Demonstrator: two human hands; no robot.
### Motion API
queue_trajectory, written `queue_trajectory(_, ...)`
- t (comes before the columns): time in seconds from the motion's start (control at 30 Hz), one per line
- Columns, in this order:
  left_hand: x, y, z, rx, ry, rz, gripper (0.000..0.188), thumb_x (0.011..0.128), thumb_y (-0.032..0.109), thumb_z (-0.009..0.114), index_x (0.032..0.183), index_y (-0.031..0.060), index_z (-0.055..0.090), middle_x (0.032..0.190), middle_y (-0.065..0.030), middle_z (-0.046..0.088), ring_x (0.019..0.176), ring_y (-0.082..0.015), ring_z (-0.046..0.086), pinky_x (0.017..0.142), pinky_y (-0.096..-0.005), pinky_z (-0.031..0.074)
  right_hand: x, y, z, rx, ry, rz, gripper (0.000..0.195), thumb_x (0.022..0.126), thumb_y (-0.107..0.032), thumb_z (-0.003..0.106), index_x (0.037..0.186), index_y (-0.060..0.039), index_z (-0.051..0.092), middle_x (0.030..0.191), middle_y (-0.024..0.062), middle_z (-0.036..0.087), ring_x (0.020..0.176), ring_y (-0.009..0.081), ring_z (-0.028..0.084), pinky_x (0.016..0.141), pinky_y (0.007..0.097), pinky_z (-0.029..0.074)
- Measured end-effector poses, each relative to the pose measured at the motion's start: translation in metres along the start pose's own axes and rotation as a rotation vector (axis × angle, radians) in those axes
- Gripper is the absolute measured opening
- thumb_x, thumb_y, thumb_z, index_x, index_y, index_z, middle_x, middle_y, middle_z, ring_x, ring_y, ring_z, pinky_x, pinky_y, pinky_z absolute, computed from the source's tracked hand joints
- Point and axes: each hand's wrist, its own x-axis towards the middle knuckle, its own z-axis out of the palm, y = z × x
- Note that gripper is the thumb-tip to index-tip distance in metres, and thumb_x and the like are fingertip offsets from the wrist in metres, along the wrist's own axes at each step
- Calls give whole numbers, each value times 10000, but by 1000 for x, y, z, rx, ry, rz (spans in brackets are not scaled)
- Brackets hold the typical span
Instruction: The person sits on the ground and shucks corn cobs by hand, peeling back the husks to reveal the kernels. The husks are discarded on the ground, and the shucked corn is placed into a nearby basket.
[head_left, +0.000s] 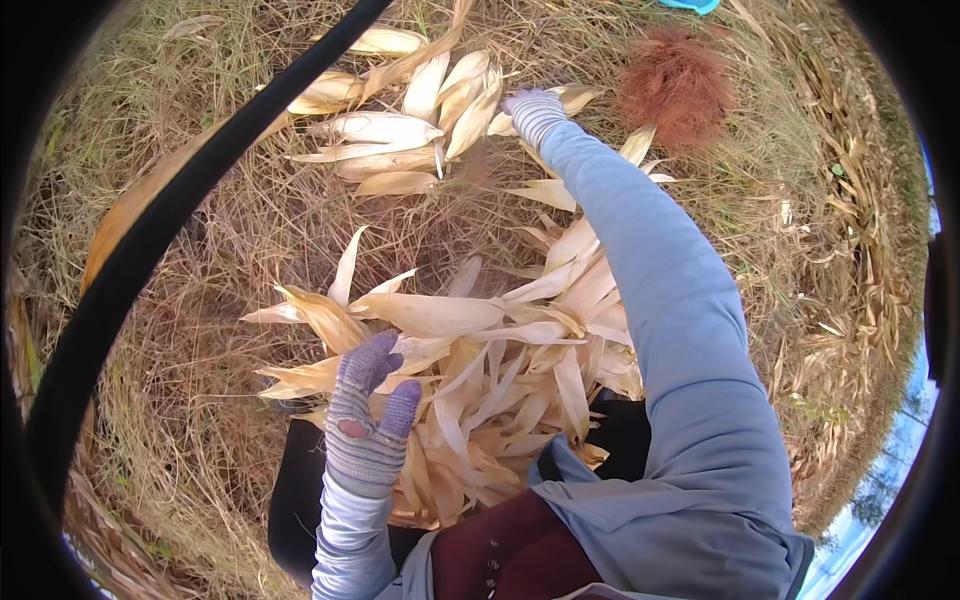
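Observation:
My left hand (371, 420), in a striped knit glove with a hole in it, is held with fingers apart over the left side of a heap of dry corn husks (487, 390), holding nothing. My right arm stretches far forward. My right hand (534, 109), in a matching glove, is at a husk-covered corn ear (577, 97) on the grass; its fingers are mostly hidden, so its grip does not show. Just left of it lies a group of corn ears in pale husks (382, 129). The husk heap lies between my legs, close to my body.
A tangled reddish-brown fibrous clump (677, 88) lies on the grass at the upper right. Part of a light blue plastic object (694, 4) shows at the top edge. Dry stalks (847, 172) line the right side. A black strap (191, 191) crosses the view at the left.

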Motion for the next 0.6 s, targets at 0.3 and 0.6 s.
queue_trajectory(0.3,3,6,-5,86,-47,16,422,766,83,650,1158,29,503,1112,-117,525,995,-208,531,912,-319,391,38,5,56,-424,170,84,343,871,-202,411,1191,-132,512,1223,80,505,1181,246,421,1011,529,201)
queue_trajectory(0.6,3,18,-6,99,-90,69,378,779,51,622,1139,24,510,1075,-100,531,985,-198,538,893,-302,403,-43,-1,-27,-39,360,-18,626,546,-328,783,1103,-160,554,1096,87,539,1066,247,482,997,437,283)
